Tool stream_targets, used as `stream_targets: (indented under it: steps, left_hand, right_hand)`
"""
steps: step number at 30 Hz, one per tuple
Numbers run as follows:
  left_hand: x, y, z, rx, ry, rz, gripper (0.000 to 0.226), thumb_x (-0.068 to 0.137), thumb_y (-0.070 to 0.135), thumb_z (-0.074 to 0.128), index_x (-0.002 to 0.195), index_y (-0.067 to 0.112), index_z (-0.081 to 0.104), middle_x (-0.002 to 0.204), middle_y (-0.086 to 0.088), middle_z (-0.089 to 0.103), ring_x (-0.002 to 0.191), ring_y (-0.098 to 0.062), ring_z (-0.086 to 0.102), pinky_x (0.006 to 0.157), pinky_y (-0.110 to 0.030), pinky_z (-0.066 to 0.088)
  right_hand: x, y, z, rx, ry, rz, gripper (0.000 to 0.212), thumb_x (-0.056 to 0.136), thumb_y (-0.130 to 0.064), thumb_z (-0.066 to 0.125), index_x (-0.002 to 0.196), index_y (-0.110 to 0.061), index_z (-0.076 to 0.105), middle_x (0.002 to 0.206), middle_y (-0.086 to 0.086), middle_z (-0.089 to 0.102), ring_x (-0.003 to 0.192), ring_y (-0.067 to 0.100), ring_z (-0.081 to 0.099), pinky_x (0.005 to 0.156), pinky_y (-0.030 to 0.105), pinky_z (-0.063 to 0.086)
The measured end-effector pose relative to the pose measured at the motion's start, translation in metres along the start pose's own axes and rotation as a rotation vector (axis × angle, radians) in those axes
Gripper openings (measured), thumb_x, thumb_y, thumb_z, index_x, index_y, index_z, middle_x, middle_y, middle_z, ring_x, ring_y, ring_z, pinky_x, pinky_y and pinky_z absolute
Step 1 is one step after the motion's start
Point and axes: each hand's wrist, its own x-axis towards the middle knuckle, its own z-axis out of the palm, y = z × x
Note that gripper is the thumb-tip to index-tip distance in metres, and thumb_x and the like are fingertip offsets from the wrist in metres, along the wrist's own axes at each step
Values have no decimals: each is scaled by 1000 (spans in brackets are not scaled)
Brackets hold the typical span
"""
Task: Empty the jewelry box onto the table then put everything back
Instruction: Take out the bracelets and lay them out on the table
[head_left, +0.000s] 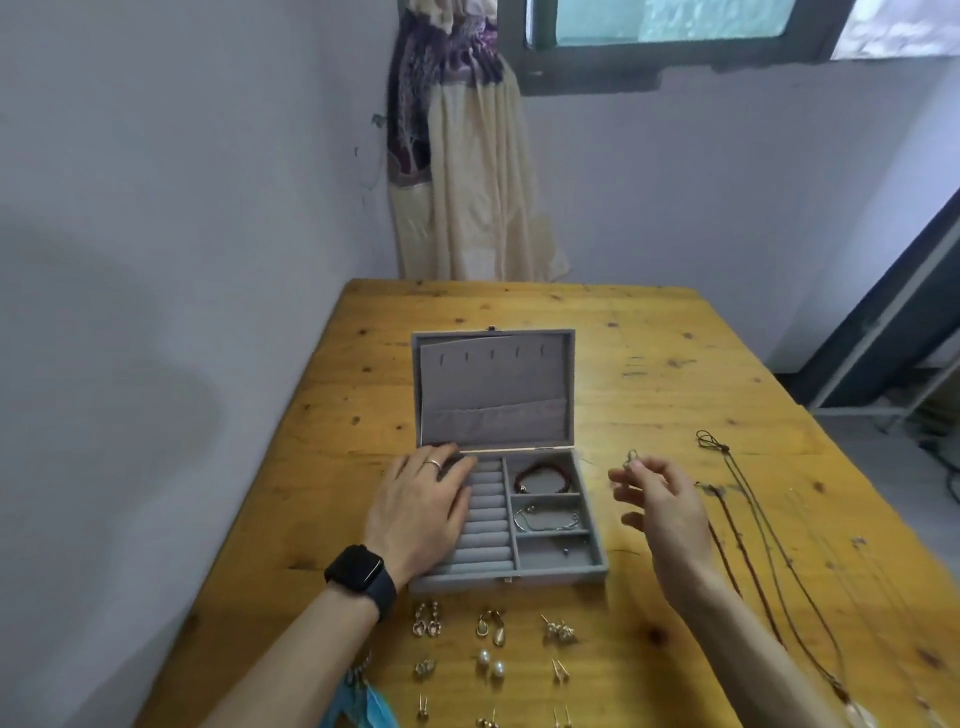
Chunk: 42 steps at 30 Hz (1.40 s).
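Head view showed the left grip (423, 512) lying flat, fingers straight, on the open jewelry box (561, 574) on the counter (675, 374). The right grip (660, 506) pinched a small gold piece (631, 458) beside the box, with earrings (484, 657) in front.

A cream curtain (467, 182) hangs knotted beside a window (670, 31), perhaps a doorway (909, 322) at right

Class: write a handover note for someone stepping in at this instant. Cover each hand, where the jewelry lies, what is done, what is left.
Left hand rests flat on the ring rolls of the open jewelry box. Right hand pinches a small metal piece in the air right of the box.
In the box: red bracelet, silver bracelet.
On the table: earrings in rows before the box, necklaces to its right.
Emptying or refilling: one frame cannot tell.
Left: everything outside must end in the box.
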Motion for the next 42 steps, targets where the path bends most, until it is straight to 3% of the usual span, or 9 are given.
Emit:
stream_targets:
  steps: [2, 4, 8, 12, 24, 28, 31, 35, 42]
  left_hand:
    - [6, 9, -3, 60, 80, 67, 38, 92, 41, 56, 127, 28, 64, 121, 0, 65, 112, -19, 58, 90, -39, 44]
    - [16, 20, -4, 67, 111, 144, 34, 90, 42, 59, 121, 30, 68, 115, 3, 67, 108, -18, 59, 86, -39, 43]
    - [46, 40, -10, 9, -96, 188, 33, 97, 46, 47, 123, 37, 66, 119, 8, 63, 118, -17, 51, 96, -38, 39]
    - [75, 53, -17, 166, -330, 237, 28, 99, 32, 49, 117, 41, 68, 120, 10, 64, 117, -20, 48, 91, -35, 38]
    - [102, 76, -28, 447, -413, 400, 21, 92, 16, 60, 101, 25, 75, 103, -1, 72, 101, -26, 63, 77, -30, 29]
    - [93, 63, -26, 330, -389, 370, 21, 98, 26, 54, 111, 30, 72, 110, 2, 68, 105, -23, 56, 75, -30, 34]
    - [82, 54, -30, 77, -379, 230, 19, 99, 31, 52, 112, 31, 67, 116, 7, 65, 109, -20, 56, 82, -35, 48]
    - [70, 57, -42, -234, -276, 57, 14, 100, 34, 54, 109, 32, 63, 109, 10, 69, 98, -15, 63, 80, -38, 55]
    - [52, 117, -45, -638, -322, 92, 10, 99, 28, 59, 105, 28, 66, 92, 15, 73, 84, 1, 67, 79, -32, 59]
  right_hand:
    - [-11, 13, -4, 8, 19, 25, 12, 101, -28, 53, 103, -21, 63, 99, -2, 73, 95, 18, 69, 79, 42, 57]
    - [-21, 25, -4, 32, 14, 76, 12, 101, -25, 54, 103, -18, 63, 104, 0, 73, 97, 17, 70, 84, 44, 59]
    - [-37, 42, -2, 31, -5, 99, 12, 101, -26, 55, 99, -19, 66, 100, 0, 74, 95, 16, 71, 87, 45, 59]
    - [-46, 47, -1, 41, -1, 105, 14, 100, -28, 57, 95, -21, 67, 96, -1, 74, 96, 18, 70, 87, 49, 58]
    - [-61, 49, 2, 3, -8, 43, 9, 99, -31, 57, 95, -27, 65, 94, -6, 70, 91, 12, 66, 82, 36, 57]
    - [-66, 52, 2, -5, -27, 39, 9, 99, -32, 57, 93, -30, 64, 95, -9, 70, 92, 9, 66, 81, 31, 56]
    - [-66, 50, -2, 22, -43, 49, 8, 99, -30, 59, 96, -27, 65, 99, -4, 71, 95, 12, 67, 84, 35, 57]
    - [-57, 37, -22, -27, -5, 5, 5, 96, -31, 63, 94, -30, 67, 95, -6, 71, 89, 10, 68, 78, 33, 58]
    - [-43, 20, -83, -233, 44, -34, 9, 95, -41, 62, 98, -34, 67, 97, -9, 69, 94, 11, 64, 83, 42, 56]
